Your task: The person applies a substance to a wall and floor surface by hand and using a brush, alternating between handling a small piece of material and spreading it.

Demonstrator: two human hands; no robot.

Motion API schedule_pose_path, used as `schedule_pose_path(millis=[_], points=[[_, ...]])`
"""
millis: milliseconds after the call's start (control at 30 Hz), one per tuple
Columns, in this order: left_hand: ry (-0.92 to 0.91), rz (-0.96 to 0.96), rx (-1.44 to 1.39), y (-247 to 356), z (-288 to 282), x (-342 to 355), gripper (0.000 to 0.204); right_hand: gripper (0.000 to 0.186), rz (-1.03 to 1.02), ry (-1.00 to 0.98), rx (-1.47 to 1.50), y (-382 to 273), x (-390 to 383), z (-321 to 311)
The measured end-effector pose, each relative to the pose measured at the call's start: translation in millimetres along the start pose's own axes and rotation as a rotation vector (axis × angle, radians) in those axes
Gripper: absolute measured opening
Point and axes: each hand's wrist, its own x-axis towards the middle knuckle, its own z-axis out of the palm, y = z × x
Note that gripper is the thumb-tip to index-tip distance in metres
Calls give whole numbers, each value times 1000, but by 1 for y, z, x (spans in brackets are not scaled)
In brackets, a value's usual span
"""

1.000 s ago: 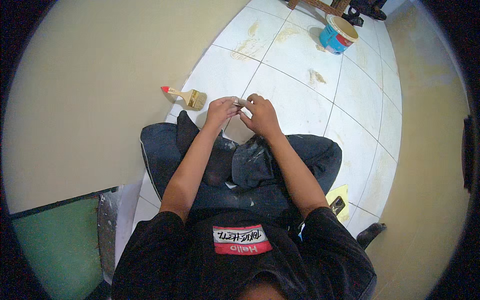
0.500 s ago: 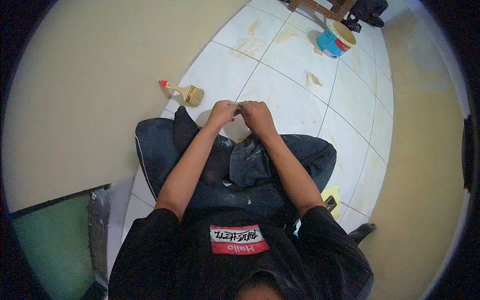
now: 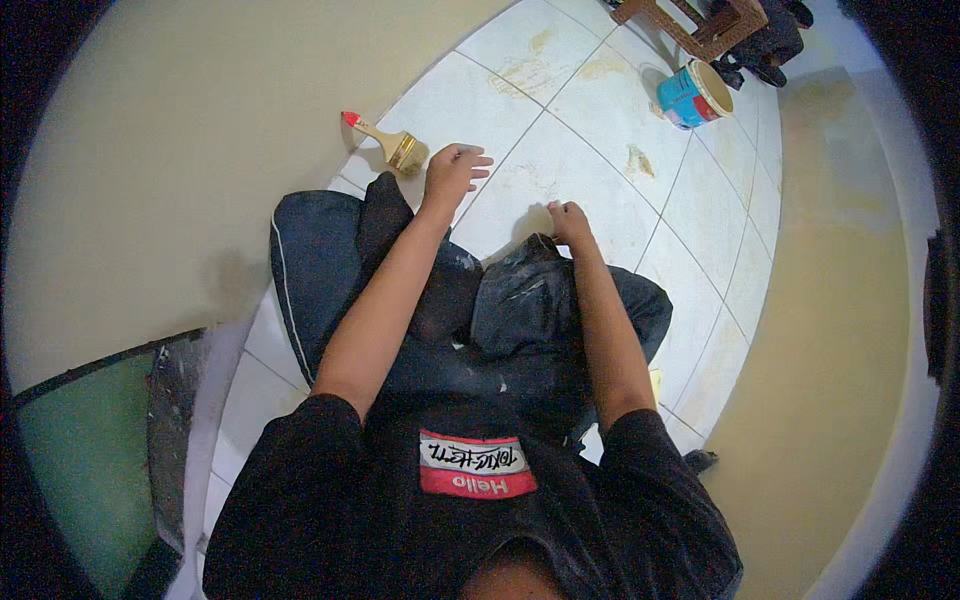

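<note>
My left hand (image 3: pixel 456 178) hovers over the white tiles with its fingers apart and nothing visible in them. Just left of it, a flat paintbrush (image 3: pixel 388 142) with a wooden handle, a red tip and pale bristles lies beside the wall. My right hand (image 3: pixel 569 224) is further right and nearer to me, above my bent leg at the edge of the dark trousers (image 3: pixel 515 300). Its fingers are curled together; whether they pinch something small is hidden.
A blue and white paint bucket (image 3: pixel 690 98) stands at the far right, near a brown woven stool (image 3: pixel 705 35) and dark items. Tan smears mark the tiled floor (image 3: pixel 590 165). Beige walls rise on both sides, and a green panel (image 3: pixel 95 470) shows at the lower left.
My hands were together and have parted. The left moved up toward the paintbrush and its fingers opened; the right moved rightward. The whole view has shifted slightly.
</note>
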Motion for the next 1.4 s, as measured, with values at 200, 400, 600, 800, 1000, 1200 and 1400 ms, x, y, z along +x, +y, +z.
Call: schedule_pose_path(millis=[200, 400, 600, 800, 1000, 1200, 1400], points=[[-89, 186, 523, -39, -34, 8, 26, 41, 284, -381, 273, -58, 8, -22], [-1085, 166, 1292, -67, 34, -32, 34, 44, -163, -411, -188, 9, -4, -25], [-1219, 144, 1265, -68, 36, -47, 37, 64, 233, -355, -132, 3, -29, -20], [-1162, 63, 1316, -59, 37, -52, 39, 58, 181, -194, -136, -21, -33, -23], [-1067, 132, 1298, -73, 35, -52, 37, 76, 86, -188, -388, -17, -50, -27], [-1169, 213, 1283, -71, 30, -42, 36, 68, 66, -33, -355, -54, -43, -30], [-1168, 162, 1267, -66, 30, -46, 37, 66, 132, -94, -433, -58, -65, -27]])
